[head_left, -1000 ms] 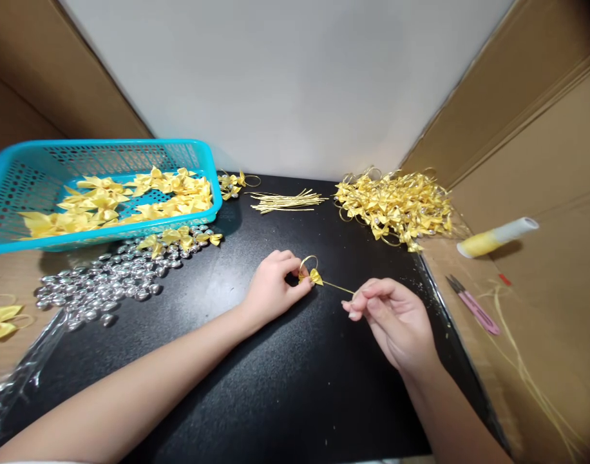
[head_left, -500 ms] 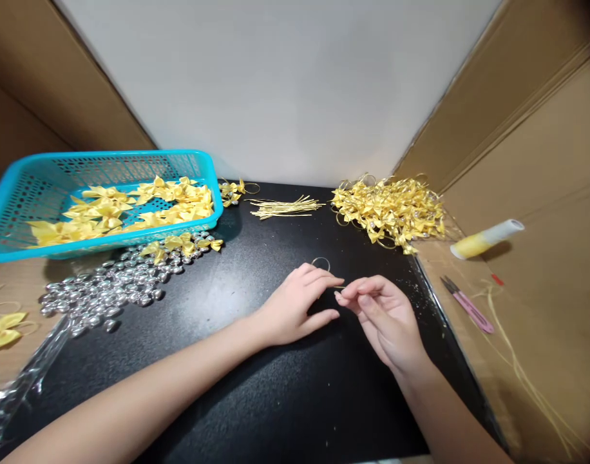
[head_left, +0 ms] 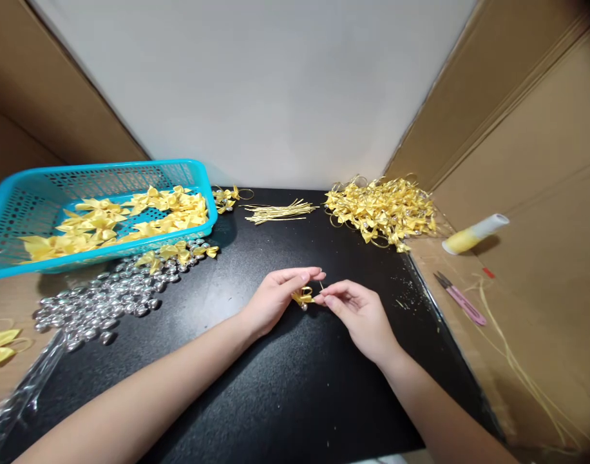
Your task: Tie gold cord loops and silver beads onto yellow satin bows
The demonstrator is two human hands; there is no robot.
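Near the middle of the black table, my left hand [head_left: 275,296] grips a small yellow ribbon bow [head_left: 303,298] with a silver bead under it; the bow hangs below the fingertips. My right hand [head_left: 355,312] is close on the right, its thumb and fingers pinched at the bow's right side. A thin gold tie end [head_left: 322,285] sticks up between the two hands. What exactly the right fingertips pinch is too small to make out.
A blue basket [head_left: 102,248] of yellow bows stands at the left, with silver beads [head_left: 96,303] before it. Gold ties [head_left: 280,211] and a pile of finished-looking bows [head_left: 382,209] lie at the back. Pink snips [head_left: 462,299] and a tube [head_left: 476,234] are at the right.
The left hand has turned over, so its thumb and the yellow bow now show. My right hand has shifted left and turned palm down. The whole view has moved slightly.
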